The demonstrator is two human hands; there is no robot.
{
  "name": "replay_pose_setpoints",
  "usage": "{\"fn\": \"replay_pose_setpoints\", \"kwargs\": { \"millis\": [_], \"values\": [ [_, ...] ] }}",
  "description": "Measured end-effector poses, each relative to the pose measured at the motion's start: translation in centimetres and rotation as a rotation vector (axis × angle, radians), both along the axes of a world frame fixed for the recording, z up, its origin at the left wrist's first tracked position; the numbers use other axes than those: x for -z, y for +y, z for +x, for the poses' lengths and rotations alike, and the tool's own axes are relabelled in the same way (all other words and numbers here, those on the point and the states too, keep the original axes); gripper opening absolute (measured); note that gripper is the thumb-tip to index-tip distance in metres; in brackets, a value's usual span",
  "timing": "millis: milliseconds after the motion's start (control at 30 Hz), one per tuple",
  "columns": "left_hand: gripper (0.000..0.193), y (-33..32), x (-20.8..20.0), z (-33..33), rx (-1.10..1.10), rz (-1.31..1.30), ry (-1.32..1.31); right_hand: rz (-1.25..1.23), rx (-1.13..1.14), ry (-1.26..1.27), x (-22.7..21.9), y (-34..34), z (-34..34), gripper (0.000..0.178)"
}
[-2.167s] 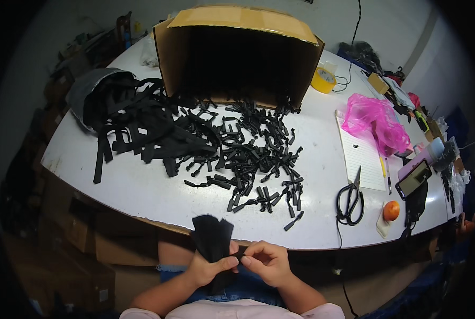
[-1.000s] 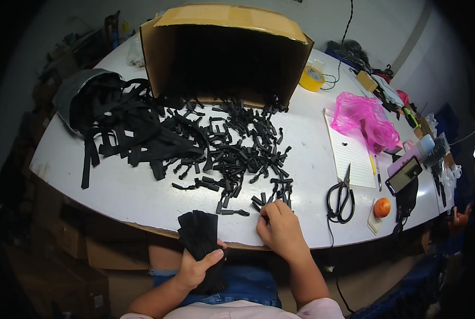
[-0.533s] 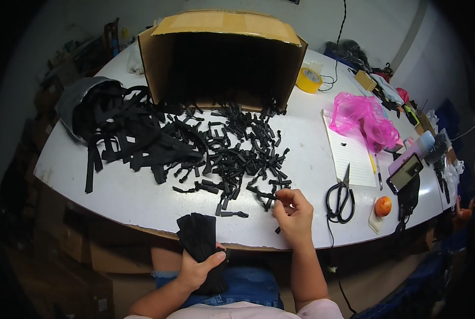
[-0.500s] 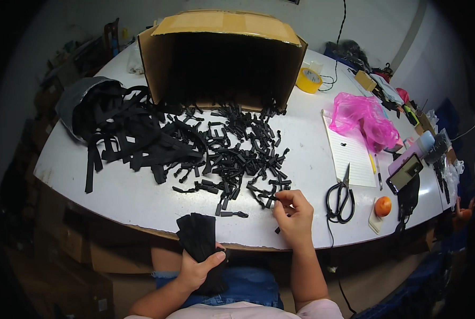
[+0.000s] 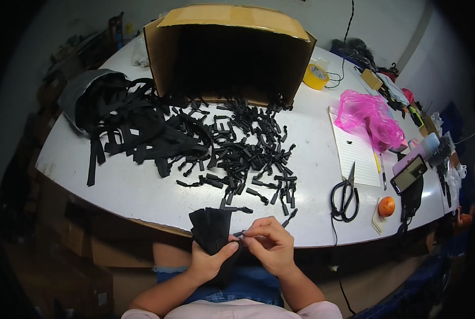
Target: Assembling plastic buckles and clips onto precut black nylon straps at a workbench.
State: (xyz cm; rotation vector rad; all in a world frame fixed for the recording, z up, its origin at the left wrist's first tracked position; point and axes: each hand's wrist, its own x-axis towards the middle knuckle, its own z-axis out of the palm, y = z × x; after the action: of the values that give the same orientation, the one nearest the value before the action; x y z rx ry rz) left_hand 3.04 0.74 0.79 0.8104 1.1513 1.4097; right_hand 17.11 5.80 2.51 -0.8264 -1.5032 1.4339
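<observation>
My left hand (image 5: 204, 263) is closed round a bundle of flat black fabric straps (image 5: 212, 226), held upright over my lap at the table's front edge. Against the bundle's right side, my right hand (image 5: 273, 249) pinches a small black piece (image 5: 238, 234), partly hidden by the fingers. The fingertips of both hands nearly meet there. Beyond them on the white table lies a pile of small black pieces (image 5: 248, 154), each with a narrow tab and a short tail. More black straps (image 5: 147, 138) spill from a grey container (image 5: 75, 109) at the left.
Behind the pile a cardboard box (image 5: 232, 20) lies with its opening toward me. On the right are black-handled scissors (image 5: 344, 202), a lined notepad (image 5: 354, 165), a pink plastic bag (image 5: 368, 119), a phone (image 5: 409, 175), an orange fruit (image 5: 386, 206) and yellow tape (image 5: 315, 77).
My right hand has moved left from the pile's near edge to the strap bundle, bringing a small black piece. My left hand and its bundle have shifted slightly right.
</observation>
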Motion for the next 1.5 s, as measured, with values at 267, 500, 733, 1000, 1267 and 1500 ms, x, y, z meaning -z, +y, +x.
{"fn": "replay_pose_setpoints", "kwargs": {
  "millis": [267, 500, 733, 1000, 1267, 1500],
  "values": [
    [0.011, -0.4, 0.2, -0.3, -0.002, -0.023, 0.022, 0.242, 0.067, -0.114, -0.8, 0.0, 0.0, 0.015],
    [0.014, -0.4, 0.6, -0.3, 0.030, 0.057, 0.011, 0.455, 0.084, -0.196, -0.7, -0.6, -0.5, 0.029],
    [0.015, -0.7, 0.4, -0.3, 0.047, 0.058, 0.047, 0.573, 0.033, -0.212, -0.3, -0.9, -0.3, 0.034],
    [0.013, -0.8, 0.0, -0.2, 0.036, 0.040, 0.046, 0.514, 0.064, -0.172, -0.8, -1.0, -0.3, 0.035],
    [0.014, -0.5, -0.4, 0.1, 0.017, 0.111, 0.121, 0.777, 0.080, -0.276, 0.1, -1.0, -0.2, 0.038],
    [0.010, -0.6, -0.5, -0.1, 0.012, 0.027, 0.069, 0.797, 0.183, -0.215, 0.2, -1.3, -0.9, 0.037]
  ]
}}
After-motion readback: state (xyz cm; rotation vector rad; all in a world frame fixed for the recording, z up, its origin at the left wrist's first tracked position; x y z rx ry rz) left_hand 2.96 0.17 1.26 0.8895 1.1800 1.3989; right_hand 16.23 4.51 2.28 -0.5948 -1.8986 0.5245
